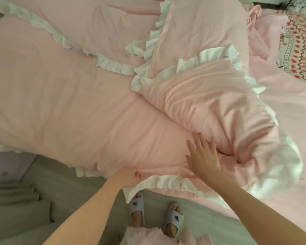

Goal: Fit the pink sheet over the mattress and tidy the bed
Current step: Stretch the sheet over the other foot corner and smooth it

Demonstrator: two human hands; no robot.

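The sheet [60, 89] is spread over the bed, and a bunched quilt [210, 106] is heaped on it to the right. A patterned blanket [300, 46] lies far right (behind the quilt). Two slippered feet [155, 214] are placed before the bed's near edge.

Bare forearms, ring [138, 169], pale blue slippers [137, 207], pink garment [148, 236]

The left half of the pink sheet [51, 94] lies flat and unobstructed. A bunched ruffled duvet [210, 103] blocks the right side, reaching the bed's near edge.
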